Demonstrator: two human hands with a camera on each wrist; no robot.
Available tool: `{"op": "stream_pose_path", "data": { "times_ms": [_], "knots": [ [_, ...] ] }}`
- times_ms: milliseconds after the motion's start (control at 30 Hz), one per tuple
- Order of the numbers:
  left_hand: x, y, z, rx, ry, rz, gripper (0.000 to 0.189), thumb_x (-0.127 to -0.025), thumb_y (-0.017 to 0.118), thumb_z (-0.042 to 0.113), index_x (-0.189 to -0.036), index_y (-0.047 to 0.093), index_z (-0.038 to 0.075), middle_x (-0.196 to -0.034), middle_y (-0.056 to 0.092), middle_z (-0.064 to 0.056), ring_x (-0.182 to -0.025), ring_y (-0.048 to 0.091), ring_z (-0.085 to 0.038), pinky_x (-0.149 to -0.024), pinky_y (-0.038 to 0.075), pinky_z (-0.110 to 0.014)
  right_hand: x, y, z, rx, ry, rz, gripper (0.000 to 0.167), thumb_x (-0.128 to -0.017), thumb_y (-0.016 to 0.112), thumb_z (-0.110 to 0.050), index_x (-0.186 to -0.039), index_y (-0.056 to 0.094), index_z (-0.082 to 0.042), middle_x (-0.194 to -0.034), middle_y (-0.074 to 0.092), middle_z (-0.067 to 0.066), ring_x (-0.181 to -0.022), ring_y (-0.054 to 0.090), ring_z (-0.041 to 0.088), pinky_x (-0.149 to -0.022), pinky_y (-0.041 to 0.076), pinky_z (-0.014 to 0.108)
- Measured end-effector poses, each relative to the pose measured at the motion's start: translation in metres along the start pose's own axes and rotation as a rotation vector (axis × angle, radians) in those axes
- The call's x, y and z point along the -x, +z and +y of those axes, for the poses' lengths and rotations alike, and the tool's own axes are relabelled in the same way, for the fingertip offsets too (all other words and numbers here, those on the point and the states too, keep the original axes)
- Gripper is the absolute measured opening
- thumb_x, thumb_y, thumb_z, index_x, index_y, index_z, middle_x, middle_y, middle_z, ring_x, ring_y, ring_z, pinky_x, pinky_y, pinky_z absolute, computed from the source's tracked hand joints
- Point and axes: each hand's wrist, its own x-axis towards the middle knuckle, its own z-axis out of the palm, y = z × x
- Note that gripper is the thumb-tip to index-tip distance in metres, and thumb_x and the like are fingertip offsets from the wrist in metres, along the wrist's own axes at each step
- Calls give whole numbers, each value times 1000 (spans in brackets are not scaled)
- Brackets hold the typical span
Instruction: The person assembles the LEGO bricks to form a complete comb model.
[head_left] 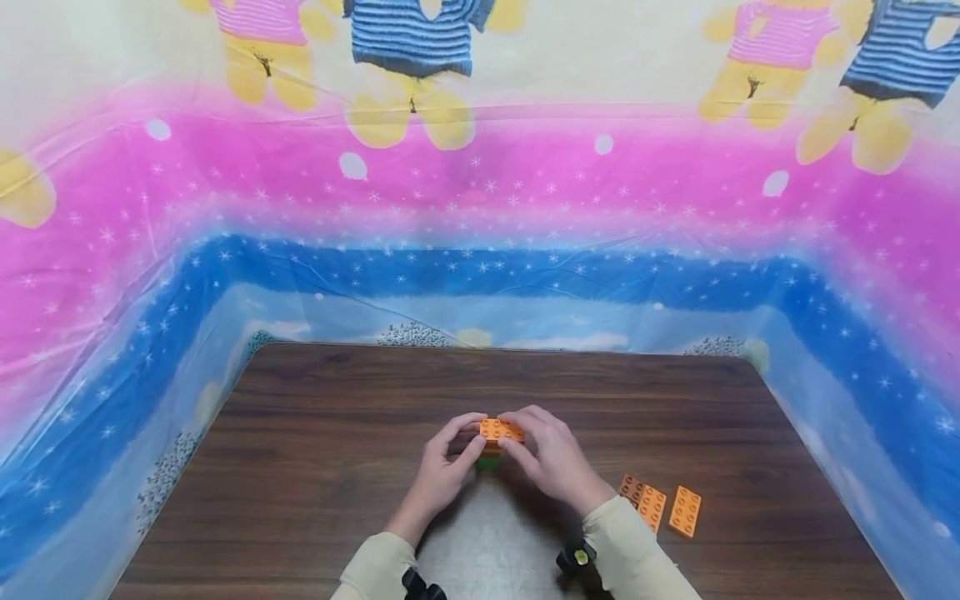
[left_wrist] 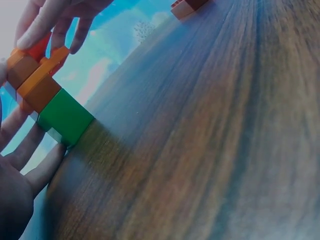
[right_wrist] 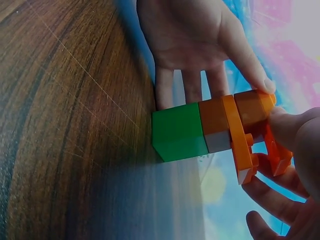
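A stack of toy building bricks stands on the table between the two hands. Its bottom is a green brick (right_wrist: 179, 131); brownish-orange bricks and thin orange plates sit above it. The lower orange plate (right_wrist: 239, 142) juts out on the right-hand side. Topmost is a studded orange plate (head_left: 498, 429), which also overhangs that way. The left hand (head_left: 442, 471) holds the stack from the left, its thumb at the top and its fingers along the far side. With thumb and fingers, the right hand (head_left: 558, 462) pinches the top plate at its right end.
On the brown wooden table (head_left: 322, 500), right of the right forearm, lie an orange plate (head_left: 686, 511), another orange plate (head_left: 652, 504) and a browner piece (head_left: 632, 487) against it. A printed cloth (head_left: 480, 275) hangs around the table's back and sides.
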Motion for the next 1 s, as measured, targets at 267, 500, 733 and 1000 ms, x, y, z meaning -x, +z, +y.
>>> {"op": "stream_pose_path", "data": {
  "times_ms": [267, 500, 733, 1000],
  "knots": [
    [0, 1, 0, -2, 9, -1, 32, -105, 65, 14, -137, 66, 17, -125, 72, -7, -113, 69, -25, -93, 56, -38, 3, 1, 0, 36, 30, 13, 34, -100, 76, -27, -131, 71, -15, -118, 67, -1, -99, 65, 9, -83, 58, 34],
    [-1, 3, 1, 4, 2, 5, 32, -104, 66, 14, -136, 66, 16, -125, 72, -8, -113, 70, -23, -93, 56, -36, 11, 0, 3, 46, 55, 54, 42, -100, 75, -28, -139, 65, -16, -127, 65, 0, -112, 66, 13, -93, 58, 40],
    [0, 2, 0, -3, 0, 16, 31, -104, 66, 15, -136, 67, 18, -124, 72, -6, -113, 70, -22, -92, 56, -37, 24, -12, 7, 62, 50, 144, 41, -98, 77, -25, -137, 66, -18, -127, 66, -1, -116, 67, 16, -95, 58, 41],
    [-1, 1, -2, -6, -11, 22, 31, -104, 68, 16, -135, 68, 21, -122, 72, -6, -112, 70, -23, -91, 56, -34, 42, -22, 20, 129, 80, 186, 38, -97, 79, -23, -133, 68, -18, -123, 68, -2, -112, 68, 14, -91, 59, 42]
  ]
}}
